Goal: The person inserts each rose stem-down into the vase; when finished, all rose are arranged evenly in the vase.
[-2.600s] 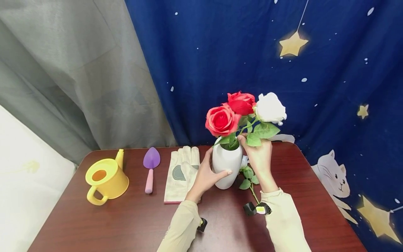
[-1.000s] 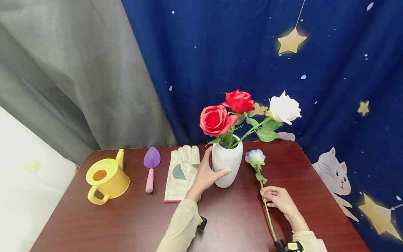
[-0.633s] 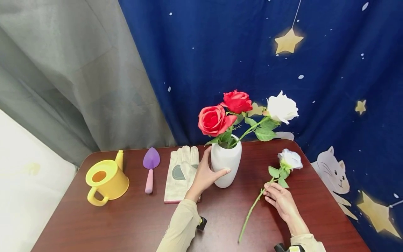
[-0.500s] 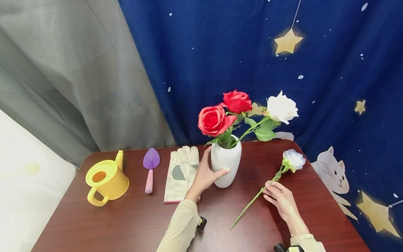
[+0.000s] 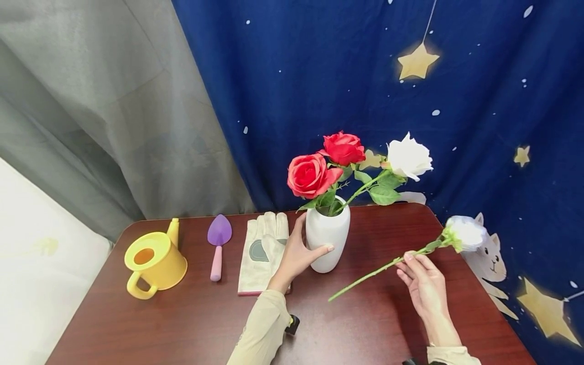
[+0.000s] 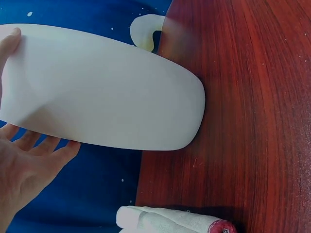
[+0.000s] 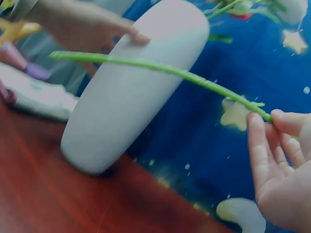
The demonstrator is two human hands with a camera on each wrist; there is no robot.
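A white vase (image 5: pixel 327 235) stands mid-table holding two red roses (image 5: pixel 312 174) and a white rose (image 5: pixel 408 156). My left hand (image 5: pixel 297 253) curls round the vase's left side, thumb on its front; in the left wrist view the vase (image 6: pixel 104 92) lies against that palm (image 6: pixel 22 165). My right hand (image 5: pixel 422 280) pinches the green stem (image 5: pixel 369 276) of a pale white-blue rose (image 5: pixel 466 233), lifted off the table with the bloom out to the right. The right wrist view shows the stem (image 7: pixel 160 69) held in the fingertips (image 7: pixel 272 121) in front of the vase (image 7: pixel 131 92).
On the dark red table (image 5: pixel 191 324) lie a white work glove (image 5: pixel 264 251), a purple trowel with a pink handle (image 5: pixel 218 243) and a yellow watering can (image 5: pixel 154 258), all left of the vase. A grey curtain and a blue starry cloth hang behind.
My right hand left the vase's flowers, took the pale rose by its stem off the table and raised it, swinging the bloom rightward. The left hand has stayed on the vase.
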